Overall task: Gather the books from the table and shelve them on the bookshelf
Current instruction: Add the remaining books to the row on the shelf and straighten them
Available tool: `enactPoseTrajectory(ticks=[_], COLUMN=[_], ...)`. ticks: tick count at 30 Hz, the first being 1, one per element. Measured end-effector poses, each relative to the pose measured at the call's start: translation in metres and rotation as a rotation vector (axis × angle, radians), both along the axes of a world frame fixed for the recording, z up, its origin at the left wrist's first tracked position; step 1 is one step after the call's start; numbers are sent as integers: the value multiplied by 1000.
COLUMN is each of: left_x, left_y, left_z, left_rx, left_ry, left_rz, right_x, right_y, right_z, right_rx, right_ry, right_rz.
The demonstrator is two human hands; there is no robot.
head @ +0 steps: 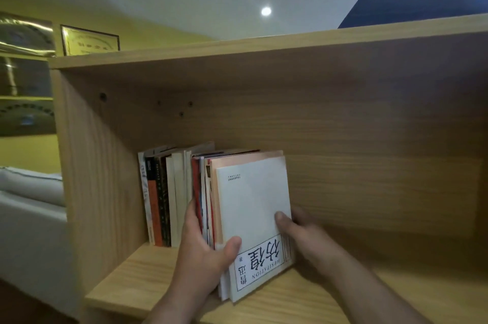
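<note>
Upright stack (207, 191) on bookshelf (137, 284), white book (250, 199) with upside-down title in front; gripped between left hand (203, 247), thumb on cover, and right hand (303, 234).

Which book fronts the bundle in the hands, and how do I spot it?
Find the wooden bookshelf, with upright books standing at its left. Just right of them, the left hand and right hand grip a bundle; its front book is white. Only it shows large black characters and HESITATION, upside down.

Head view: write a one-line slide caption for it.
Left hand and right hand grip a book stack on the shelf beside a row of books.
</note>
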State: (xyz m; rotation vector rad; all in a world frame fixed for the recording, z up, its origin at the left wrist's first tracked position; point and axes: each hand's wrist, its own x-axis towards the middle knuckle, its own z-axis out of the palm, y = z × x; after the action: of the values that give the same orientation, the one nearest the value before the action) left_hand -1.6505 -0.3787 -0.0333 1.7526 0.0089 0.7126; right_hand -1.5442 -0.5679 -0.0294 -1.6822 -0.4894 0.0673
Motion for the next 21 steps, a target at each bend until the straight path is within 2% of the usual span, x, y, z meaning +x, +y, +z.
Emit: enactPoseTrajectory(ticks=[4, 7, 13, 16, 19, 21], left_x=[3, 4, 10, 8, 1, -4], left_y=[-4, -4, 4, 11, 39, 56], left_z=[2, 4, 4, 2, -1, 1], left_rx=[30, 25, 59, 130, 309, 462], left_ry=[54, 76, 147, 143, 43, 42], left_rz=[149, 201, 257, 250, 236, 246], right_x=[-4, -6, -18, -20, -28, -30], right_y=[17, 24, 29, 31, 39, 47], right_z=[2, -4, -16, -16, -8, -6], right_rx=[-116, -200, -391, -429, -492, -553], right_ry=[-206, -219, -152, -99, -66, -52], right_rz=[-214, -289, -27, 35, 62, 82])
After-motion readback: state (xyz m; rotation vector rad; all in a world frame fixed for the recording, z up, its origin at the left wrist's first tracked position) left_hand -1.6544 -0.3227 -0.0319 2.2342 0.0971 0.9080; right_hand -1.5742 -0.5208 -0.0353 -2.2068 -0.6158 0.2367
